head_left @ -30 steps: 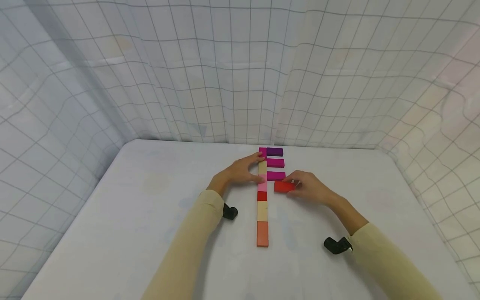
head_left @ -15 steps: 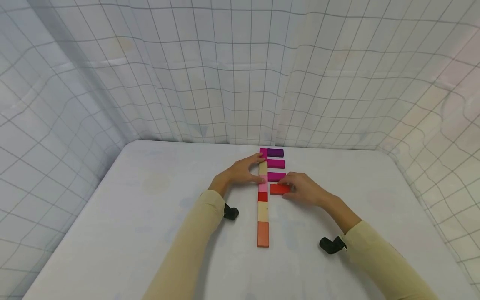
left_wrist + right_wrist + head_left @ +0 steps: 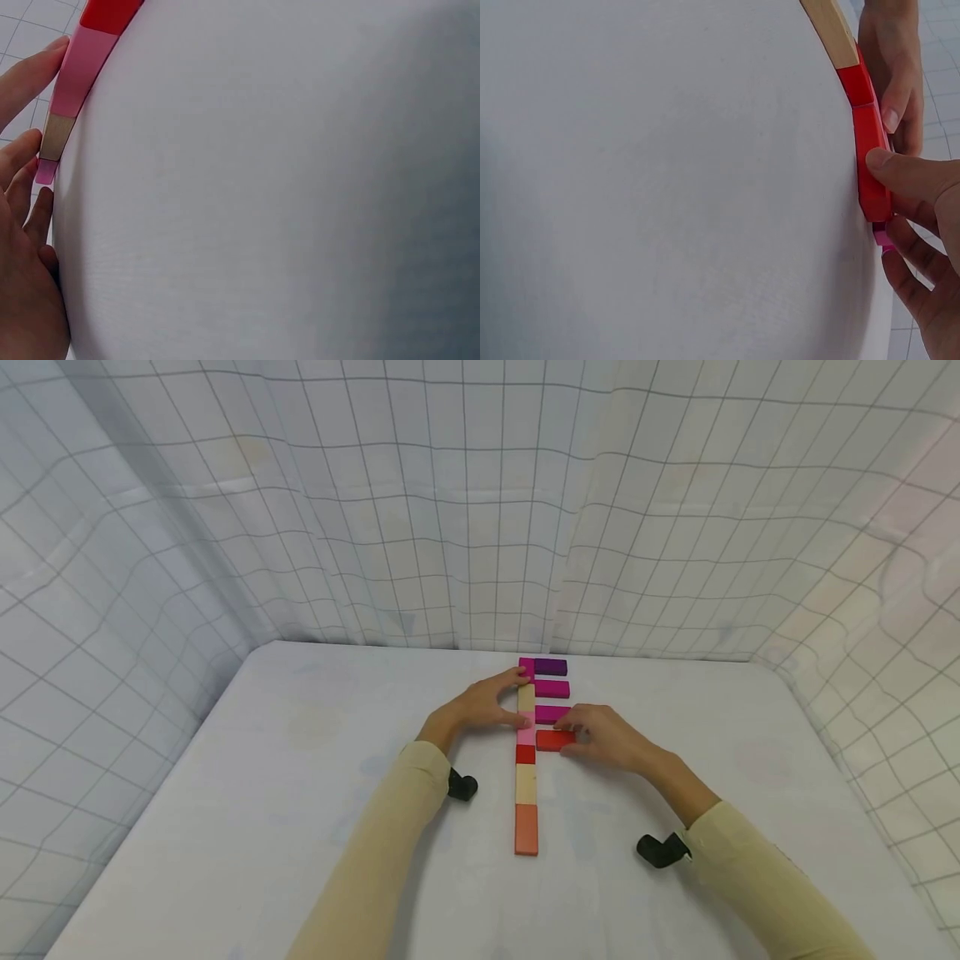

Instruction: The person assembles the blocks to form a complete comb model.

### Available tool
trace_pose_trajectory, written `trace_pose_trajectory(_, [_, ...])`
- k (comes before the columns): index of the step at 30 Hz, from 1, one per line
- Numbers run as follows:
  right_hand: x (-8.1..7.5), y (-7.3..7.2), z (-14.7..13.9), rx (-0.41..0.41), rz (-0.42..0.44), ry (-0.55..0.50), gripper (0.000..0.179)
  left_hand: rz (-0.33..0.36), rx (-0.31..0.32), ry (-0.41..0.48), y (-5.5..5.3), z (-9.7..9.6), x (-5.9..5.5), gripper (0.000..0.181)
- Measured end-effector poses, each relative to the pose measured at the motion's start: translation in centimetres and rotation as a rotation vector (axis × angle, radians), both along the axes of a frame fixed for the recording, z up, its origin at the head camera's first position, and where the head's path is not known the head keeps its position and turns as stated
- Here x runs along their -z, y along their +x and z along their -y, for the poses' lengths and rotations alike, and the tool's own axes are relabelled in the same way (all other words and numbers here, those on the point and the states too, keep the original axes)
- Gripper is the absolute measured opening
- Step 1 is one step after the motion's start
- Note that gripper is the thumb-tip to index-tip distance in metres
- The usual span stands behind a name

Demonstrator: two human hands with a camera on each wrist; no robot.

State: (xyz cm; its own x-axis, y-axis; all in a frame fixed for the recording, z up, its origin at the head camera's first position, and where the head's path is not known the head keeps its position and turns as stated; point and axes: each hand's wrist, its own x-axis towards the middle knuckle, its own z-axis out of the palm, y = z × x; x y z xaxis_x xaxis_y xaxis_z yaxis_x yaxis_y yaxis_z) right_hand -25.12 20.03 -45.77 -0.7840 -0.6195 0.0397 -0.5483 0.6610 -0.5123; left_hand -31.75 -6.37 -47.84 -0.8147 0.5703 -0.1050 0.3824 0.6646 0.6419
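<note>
A straight column of flat blocks runs away from me in the head view. From far to near it has a magenta block, a tan block [image 3: 527, 697], a pink block [image 3: 527, 737], a small red block [image 3: 526, 754], another tan block [image 3: 526, 785] and an orange block [image 3: 527, 830]. My left hand [image 3: 478, 703] lies along its left side, thumb at the pink block and forefinger at the magenta end, fingers spread. My right hand [image 3: 611, 739] pinches a longer red block [image 3: 868, 169] by its right part, its left end right at the column beside the small red block.
Two magenta bars [image 3: 552, 689] and a dark purple bar [image 3: 551, 667] stick out rightward from the column's far half, spaced apart. A white table [image 3: 300, 827] lies under everything. A white grid-patterned curtain [image 3: 390, 527] hangs behind and at both sides.
My right hand has slid the longer red block leftward, from a gap away up to the column, and it now lies straighter. My left hand stays put.
</note>
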Motion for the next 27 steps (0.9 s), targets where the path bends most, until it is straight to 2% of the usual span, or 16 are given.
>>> trace_pose_trajectory(7, [0.06,-0.05,0.15,0.0,0.006,-0.004,0.038,0.01,-0.016,-0.009,0.35,-0.19,-0.2,0.086])
trace_pose_trajectory(20, [0.11,-0.12,0.07,-0.015,-0.022,-0.009,0.038,-0.003,-0.025,-0.013,0.16,-0.22,-0.13,0.087])
trace_pose_trajectory(27, [-0.1,-0.07,-0.24,-0.022,-0.022,-0.036,0.039,0.023,-0.03,0.014,0.1,-0.02,0.05,0.089])
